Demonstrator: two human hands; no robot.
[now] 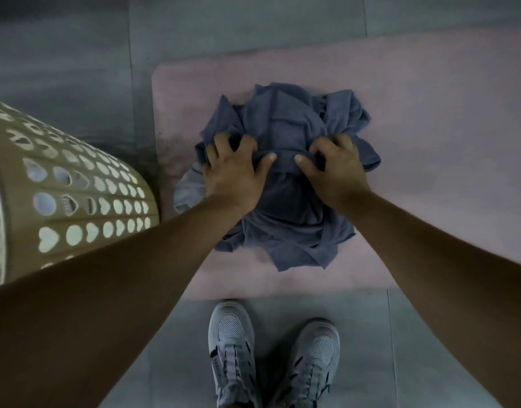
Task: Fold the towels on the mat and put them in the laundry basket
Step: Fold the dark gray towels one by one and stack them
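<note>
My left hand [234, 169] and right hand [334, 169] both clutch one blue towel heap [285, 119] on one pink mat [430, 113]. One laundry basket [76, 201] sits on the left.

Quick count: one mat [430, 113], one basket [15, 178], two shoes [231, 348], a left hand [232, 172] and a right hand [334, 169], one towel heap [283, 119]. Can't tell how many towels are in it.

Grey floor tiles [283, 28], pair of grey sneakers [232, 346] (mesh toe panels), laces seemingly dark

Arms stretch forward; left hand [235, 169] and right hand [336, 169] grip the towels [294, 119], fingers curled.
</note>
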